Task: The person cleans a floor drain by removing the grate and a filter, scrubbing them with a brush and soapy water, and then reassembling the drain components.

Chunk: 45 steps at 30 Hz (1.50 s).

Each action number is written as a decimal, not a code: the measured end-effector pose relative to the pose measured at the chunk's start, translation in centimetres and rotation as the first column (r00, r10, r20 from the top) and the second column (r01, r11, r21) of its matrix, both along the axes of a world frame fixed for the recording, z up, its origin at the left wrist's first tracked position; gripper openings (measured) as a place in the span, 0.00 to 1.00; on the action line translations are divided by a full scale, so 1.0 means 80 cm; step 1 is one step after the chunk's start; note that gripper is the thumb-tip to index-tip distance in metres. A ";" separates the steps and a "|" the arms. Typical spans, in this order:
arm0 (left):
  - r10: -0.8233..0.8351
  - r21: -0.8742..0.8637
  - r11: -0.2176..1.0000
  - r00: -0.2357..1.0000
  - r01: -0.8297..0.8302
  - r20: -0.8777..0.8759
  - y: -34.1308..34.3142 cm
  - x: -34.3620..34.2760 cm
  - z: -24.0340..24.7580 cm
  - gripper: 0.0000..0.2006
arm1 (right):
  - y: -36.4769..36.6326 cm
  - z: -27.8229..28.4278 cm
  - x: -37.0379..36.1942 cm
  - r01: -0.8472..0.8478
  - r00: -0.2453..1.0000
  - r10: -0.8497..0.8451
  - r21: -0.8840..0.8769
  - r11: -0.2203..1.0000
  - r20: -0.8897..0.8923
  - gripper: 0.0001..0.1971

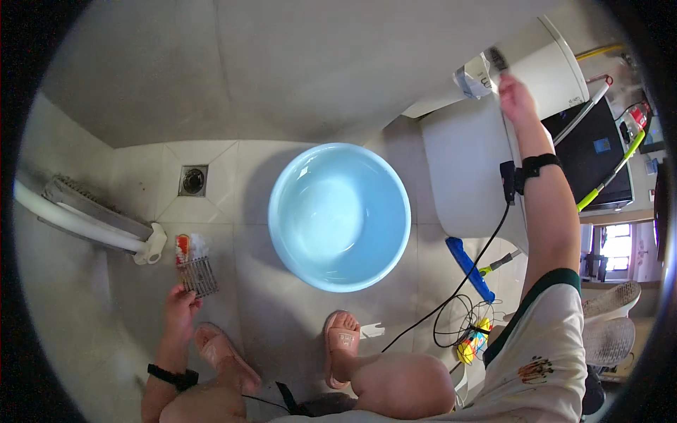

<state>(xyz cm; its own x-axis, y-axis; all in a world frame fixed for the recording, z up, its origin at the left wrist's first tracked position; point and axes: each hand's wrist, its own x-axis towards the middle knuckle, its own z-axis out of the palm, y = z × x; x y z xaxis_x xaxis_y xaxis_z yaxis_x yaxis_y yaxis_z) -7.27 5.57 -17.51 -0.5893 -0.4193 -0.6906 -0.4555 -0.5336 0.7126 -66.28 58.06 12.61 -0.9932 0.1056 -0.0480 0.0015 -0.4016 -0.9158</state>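
Low at the left, my left hand point(182, 304) is closed on the near edge of a small grey slatted metal rack point(200, 277), held above the floor tiles. A red and white packet point(183, 247) shows just beyond the rack. My right hand point(518, 99) reaches far to the upper right, over the white toilet point(472, 166), its fingers closed on a small dark-bristled brush point(498, 59). The brush is slightly blurred beside a white and blue packet point(474, 79) near the cistern. Between my hands, a round light-blue basin point(340, 271) stands on the floor.
A square floor drain point(192, 181) lies beyond the rack. A white pipe-like bar point(81, 224) runs along the left wall. At the right are a blue squeegee-like head point(470, 270), a loose black cable point(443, 308), a yellow-green pole point(620, 166) and a black box-like appliance point(599, 158).
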 end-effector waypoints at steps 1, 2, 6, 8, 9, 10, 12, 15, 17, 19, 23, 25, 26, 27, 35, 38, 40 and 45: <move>-0.001 0.001 1.000 1.000 0.001 -0.002 0.000 -0.002 -0.001 0.14 | -0.002 -0.016 0.004 -0.054 0.975 0.011 0.192 0.980 0.220 0.03; -0.035 -0.020 0.999 0.999 0.036 0.034 0.000 -0.003 -0.001 0.13 | -0.003 -0.025 0.005 -0.147 0.904 -0.023 0.360 0.921 0.428 0.03; -0.059 -0.022 0.998 0.998 0.060 0.026 0.007 -0.006 -0.003 0.08 | -0.024 -0.001 0.011 0.010 1.000 -0.010 -0.007 1.000 0.025 0.05; -0.070 -0.024 0.997 0.997 0.070 0.020 0.010 -0.006 -0.008 0.07 | 0.006 -0.015 -0.010 0.017 1.000 -0.017 0.024 1.000 -0.002 0.04; -0.073 -0.035 0.997 0.997 0.074 0.018 0.009 -0.006 -0.009 0.06 | 0.017 -0.024 -0.018 -0.051 0.982 0.013 0.197 0.979 0.188 0.04; -0.073 -0.036 0.997 0.997 0.073 0.018 0.009 -0.006 -0.010 0.06 | 0.017 -0.027 -0.018 -0.150 0.927 0.010 0.346 0.926 0.375 0.04; -0.080 -0.062 0.994 0.992 0.086 0.094 0.009 -0.007 -0.011 0.07 | 0.018 -0.020 -0.021 -0.098 0.969 0.005 0.363 0.927 0.247 0.04; -0.001 -0.066 0.998 0.999 0.005 0.054 0.005 0.009 -0.018 0.08 | -0.010 -0.032 -0.003 0.093 0.995 -0.099 0.178 0.980 0.023 0.04; -0.067 -0.051 0.996 0.996 0.069 0.051 0.002 0.003 -0.021 0.08 | 0.021 -0.030 -0.021 -0.004 0.988 -0.044 0.303 0.953 0.150 0.04; -0.122 -0.048 0.991 0.990 0.125 0.068 0.001 0.001 -0.017 0.08 | 0.023 -0.028 -0.024 -0.068 0.971 -0.006 0.298 0.952 0.240 0.05; -0.058 -0.049 0.997 0.995 0.062 0.079 0.008 -0.005 0.003 0.06 | -0.004 -0.028 -0.002 0.064 0.992 -0.019 0.381 0.922 -0.121 0.03; -0.083 -0.066 0.994 0.992 0.090 0.100 0.010 -0.010 0.006 0.05 | 0.004 -0.032 0.003 0.029 0.998 -0.049 0.488 0.873 0.028 0.04; -0.065 -0.061 0.996 0.993 0.071 0.101 0.011 -0.012 0.006 0.05 | 0.006 -0.032 0.005 -0.029 0.980 -0.091 0.579 0.815 0.176 0.04; -0.046 -0.057 0.997 0.994 0.052 0.102 0.012 -0.013 0.006 0.05 | 0.010 -0.028 0.007 -0.013 1.000 -0.005 0.559 0.829 0.030 0.05; -0.064 -0.061 0.996 0.993 0.070 0.099 0.005 -0.006 0.003 0.05 | -0.020 -0.023 0.030 0.555 0.830 -0.035 0.819 0.145 -0.556 0.11; -0.037 -0.065 0.997 0.993 0.044 0.109 0.008 -0.005 0.006 0.05 | -0.028 -0.027 0.053 0.436 0.874 0.437 0.739 -0.514 -0.211 0.11; -0.016 -0.077 0.997 0.993 0.025 0.119 0.008 -0.004 0.006 0.05 | -0.036 -0.019 0.053 0.595 0.791 0.420 0.717 -0.362 -0.445 0.09; 0.004 -0.073 0.997 0.992 0.005 0.125 0.003 0.000 0.001 0.07 | -0.027 -0.029 0.051 0.590 0.800 0.434 0.674 -0.444 -0.415 0.09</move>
<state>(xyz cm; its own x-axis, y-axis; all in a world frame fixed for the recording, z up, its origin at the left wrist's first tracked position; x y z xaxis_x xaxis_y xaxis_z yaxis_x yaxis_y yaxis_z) -7.25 5.82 -17.42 -0.5005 -0.4713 -0.7262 -0.5436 -0.4818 0.6873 -62.19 55.92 10.30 -0.7373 -0.4402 0.5124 -0.3353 0.8970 0.2881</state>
